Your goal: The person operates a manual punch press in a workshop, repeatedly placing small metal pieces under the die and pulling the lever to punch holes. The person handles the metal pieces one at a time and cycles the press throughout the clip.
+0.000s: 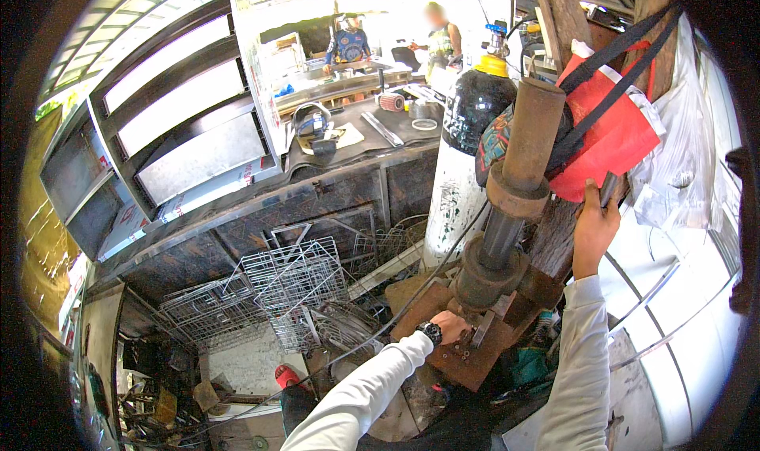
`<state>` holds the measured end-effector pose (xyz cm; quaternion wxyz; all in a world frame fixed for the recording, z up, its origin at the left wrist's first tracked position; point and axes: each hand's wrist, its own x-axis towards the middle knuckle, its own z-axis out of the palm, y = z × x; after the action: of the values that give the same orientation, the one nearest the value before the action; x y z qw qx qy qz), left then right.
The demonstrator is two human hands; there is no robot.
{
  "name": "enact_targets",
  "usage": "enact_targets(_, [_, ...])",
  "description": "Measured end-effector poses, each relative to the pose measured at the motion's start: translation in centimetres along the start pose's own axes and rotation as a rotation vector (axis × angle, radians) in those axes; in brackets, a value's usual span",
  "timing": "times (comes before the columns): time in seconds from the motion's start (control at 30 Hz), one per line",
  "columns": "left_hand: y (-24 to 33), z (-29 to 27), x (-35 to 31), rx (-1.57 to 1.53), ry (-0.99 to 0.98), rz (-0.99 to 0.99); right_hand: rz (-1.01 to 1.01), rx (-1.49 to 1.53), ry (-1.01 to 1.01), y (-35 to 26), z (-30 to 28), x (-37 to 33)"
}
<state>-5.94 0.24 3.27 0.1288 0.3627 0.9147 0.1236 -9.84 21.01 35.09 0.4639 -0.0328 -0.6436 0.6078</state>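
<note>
A heavy rusty cylindrical press with thick collars stands before me above a rusty steel base plate. My left hand, with a dark watch at the wrist, is low at the plate, right beside the foot of the press. Its fingers are curled, and what they hold, if anything, is hidden. Next to them is a short piece of metal bar, and small round metal bits lie on the plate. On the far right my raised right hand is closed around a dark handle, beside a red cloth.
A black-and-white gas cylinder stands behind the press. Wire racks lie on the floor to the left, below a dark workbench bearing a metal frame. A cable crosses near my left arm. Two people are farther back.
</note>
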Motion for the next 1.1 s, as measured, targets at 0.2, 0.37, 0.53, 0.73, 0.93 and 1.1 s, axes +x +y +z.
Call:
enact_targets(0.2, [0.6, -0.3, 0.3, -0.007, 0.001, -0.022, -0.016, -0.029, 0.002, -0.2, -0.1, 0.0])
enact_targets(0.37, [-0.1, 0.2, 0.0, -0.032, 0.014, -0.010, -0.024, -0.067, 0.021, -0.1, 0.0, 0.0])
enact_targets(0.53, [-0.2, -0.5, 0.1, -0.028, -0.013, 0.003, -0.041, -0.013, -0.002, -0.1, -0.2, 0.1])
enact_targets(0.73, [-1.2, 0.7, 0.6, -0.016, -0.045, 0.014, -0.041, -0.055, 0.004, 0.1, -0.1, 0.1])
enact_targets(0.93, [-1.4, 1.9, 1.4, 0.025, -0.042, 0.017, -0.029, -0.074, -0.012, 0.6, -0.3, 0.4])
enact_targets(1.1, [-0.3, 0.8, 0.6, -0.004, -0.021, -0.002, -0.036, -0.074, 0.004, -0.1, -0.2, 0.1])
